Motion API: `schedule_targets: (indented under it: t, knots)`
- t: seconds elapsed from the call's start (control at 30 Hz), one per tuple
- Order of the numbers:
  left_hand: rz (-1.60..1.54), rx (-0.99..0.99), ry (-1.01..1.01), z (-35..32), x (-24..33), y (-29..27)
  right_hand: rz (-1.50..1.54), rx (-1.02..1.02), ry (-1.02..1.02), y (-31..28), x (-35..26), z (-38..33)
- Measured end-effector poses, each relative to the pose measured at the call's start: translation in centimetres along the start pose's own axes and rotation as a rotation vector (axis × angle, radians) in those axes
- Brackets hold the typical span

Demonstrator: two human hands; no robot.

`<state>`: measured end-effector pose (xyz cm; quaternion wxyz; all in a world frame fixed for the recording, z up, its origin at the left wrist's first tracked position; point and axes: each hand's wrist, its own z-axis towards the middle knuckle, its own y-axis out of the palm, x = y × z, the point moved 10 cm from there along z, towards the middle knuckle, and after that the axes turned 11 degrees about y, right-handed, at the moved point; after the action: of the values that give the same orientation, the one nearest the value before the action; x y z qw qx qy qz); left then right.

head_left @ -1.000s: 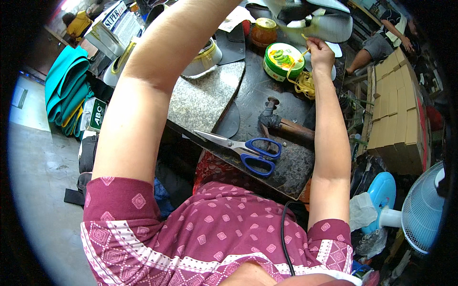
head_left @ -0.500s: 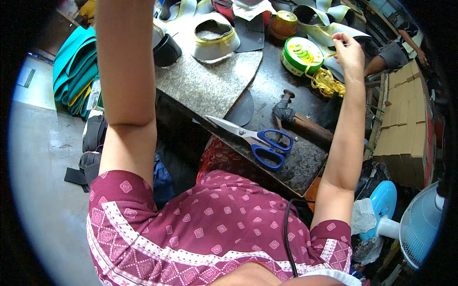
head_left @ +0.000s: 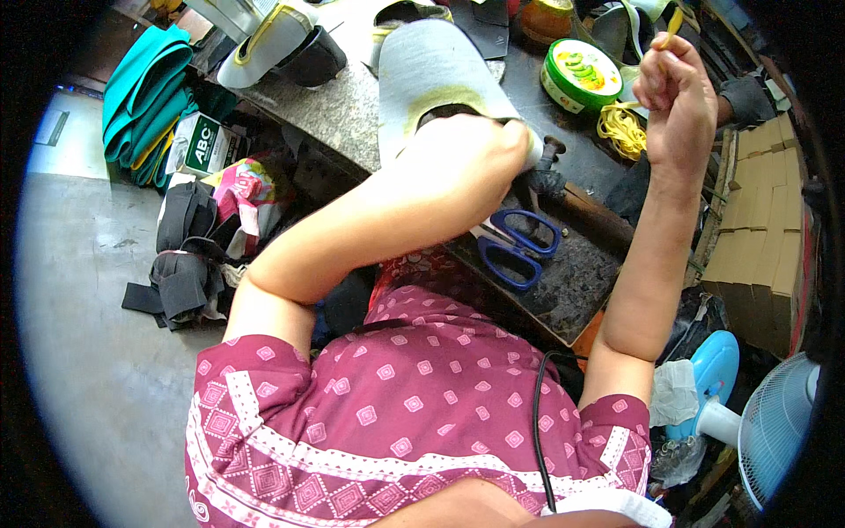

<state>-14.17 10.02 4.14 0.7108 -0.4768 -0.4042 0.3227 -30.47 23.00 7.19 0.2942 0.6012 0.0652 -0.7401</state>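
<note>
Grasps a curved grey piece (head_left: 433, 72) in the left hand (head_left: 484, 151). Pinches a yellow strip (head_left: 675, 22) in the right hand (head_left: 675, 97).

Workshop, worn bench (head_left: 565, 295) w/ hammer (head_left: 547, 182) & scissors (head_left: 512, 240), folded teal matl. (head_left: 145, 101), stacked cardbd. (head_left: 755, 216)

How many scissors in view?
1: blue-handled scissors on the dark bench, near its front edge, blades mostly hidden behind the left forearm. Others could be hidden under clutter.
</note>
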Motion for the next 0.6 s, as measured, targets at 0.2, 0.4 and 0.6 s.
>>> schedule_targets:
  t: [0.2, 0.4, 0.6]
  knots:
    - [0.03, -0.036, -0.191, 2.2, -2.5, 1.6, -0.005, -0.03, 0.068, 3.0, 1.3, -3.3]
    - [0.069, 0.396, 0.008, 4.3, -0.7, -4.5, 0.241, -0.268, -0.112, 2.5, -4.2, -0.7]
    - [-0.97, 0.399, 0.085, 10.5, -1.6, -4.3, -0.364, -0.07, 0.046, 3.0, -3.6, -1.4]
